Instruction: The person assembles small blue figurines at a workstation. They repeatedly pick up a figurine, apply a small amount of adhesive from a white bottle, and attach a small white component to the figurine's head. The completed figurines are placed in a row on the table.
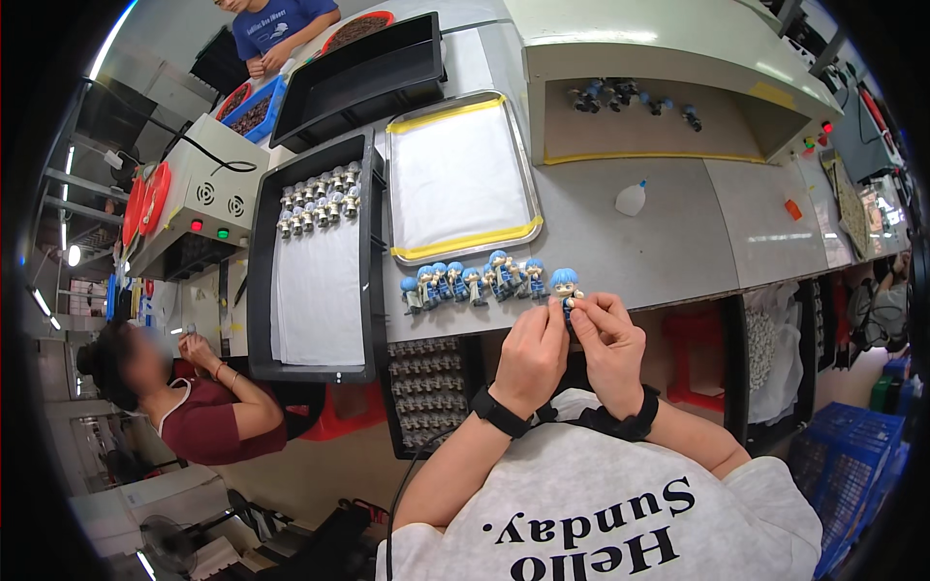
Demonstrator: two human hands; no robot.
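Note:
A small figurine (565,283) with blue hair stands upright between my hands at the table's front edge. My left hand (534,351) pinches its lower part from one side, and my right hand (609,346) grips it from the other, fingers closed. The fingers hide most of its body. Just left of it, a row of similar blue-haired figurines (472,279) sits on the grey table (601,232). Behind that row lies a metal tray (465,179) lined with white paper and yellow tape.
A black bin (373,320) at left holds rows of figurines on white paper. Another black bin (358,82) stands behind. A pale machine (668,44) with figurines inside spans the back right. A white bottle (631,199) and orange piece (793,209) lie on the table. Two people work nearby.

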